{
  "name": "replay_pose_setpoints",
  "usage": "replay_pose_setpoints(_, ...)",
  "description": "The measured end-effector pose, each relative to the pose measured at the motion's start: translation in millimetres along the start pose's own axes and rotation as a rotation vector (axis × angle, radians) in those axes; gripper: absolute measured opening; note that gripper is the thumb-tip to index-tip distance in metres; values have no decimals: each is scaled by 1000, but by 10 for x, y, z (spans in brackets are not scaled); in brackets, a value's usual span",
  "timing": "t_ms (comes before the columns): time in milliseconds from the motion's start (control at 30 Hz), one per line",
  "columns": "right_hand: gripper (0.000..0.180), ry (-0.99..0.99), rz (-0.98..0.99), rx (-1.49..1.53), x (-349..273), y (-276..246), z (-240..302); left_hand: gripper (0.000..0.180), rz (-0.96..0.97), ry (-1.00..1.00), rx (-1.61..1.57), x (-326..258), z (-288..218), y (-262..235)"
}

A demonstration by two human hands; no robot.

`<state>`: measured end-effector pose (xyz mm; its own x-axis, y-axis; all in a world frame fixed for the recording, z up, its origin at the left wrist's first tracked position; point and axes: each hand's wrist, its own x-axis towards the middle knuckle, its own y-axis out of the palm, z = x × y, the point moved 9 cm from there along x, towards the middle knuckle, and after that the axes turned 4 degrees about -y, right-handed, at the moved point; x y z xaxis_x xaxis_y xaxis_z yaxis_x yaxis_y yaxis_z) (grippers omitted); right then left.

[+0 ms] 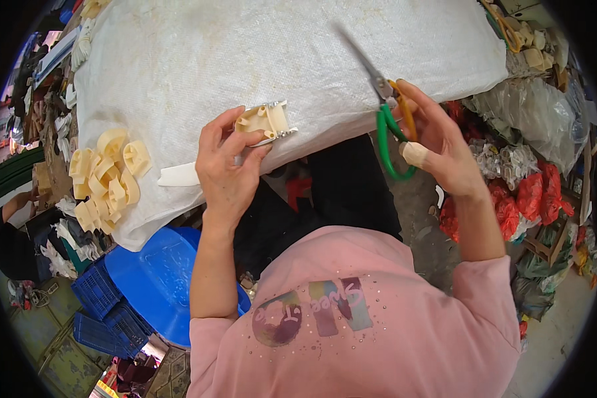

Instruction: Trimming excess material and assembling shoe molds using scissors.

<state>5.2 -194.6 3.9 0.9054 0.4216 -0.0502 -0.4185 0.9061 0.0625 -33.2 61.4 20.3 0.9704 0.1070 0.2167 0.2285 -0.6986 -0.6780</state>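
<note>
Between the thumb and fingers of my left hand (229,156) is a cream plastic part (264,121), hollow side up, with small posts inside and shiny silver material along its edges. My right hand (441,142) grips scissors (388,109) by one green and one orange handle. Their blades point up and away to the left, apart from the part, and look nearly together. Tape wraps my right thumb. A flat white strip (178,176) lies beside my left wrist. Farther left, several similar cream parts (109,182) sit in a loose pile.
A white woven sheet (259,53) covers the work surface. Below its left edge stand a blue tub (156,278) and blue crates (109,325). Red bags (530,199) and clear plastic bags (537,119) crowd the right side. Another person's arm (13,205) shows at far left.
</note>
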Motion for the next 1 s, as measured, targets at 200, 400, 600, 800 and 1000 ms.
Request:
replay_pose_setpoints(200,68,-63,-27,827,133,593,111,21,-25,14,81,-27,-48,15)
replay_pose_setpoints(400,63,-383,-218,733,240,611,283,22,-10,-3,122,-14,-49,8)
replay_pose_setpoints(600,63,-274,-117,786,522,958,-124,23,14,16,103,45,-55,44)
replay_pose_setpoints(800,56,-459,-135,978,735,693,241,23,-5,61,137,18,-77,0)
replay_pose_setpoints(1000,47,-376,-243,686,917,962,-40,23,1,90,173,62,-97,2)
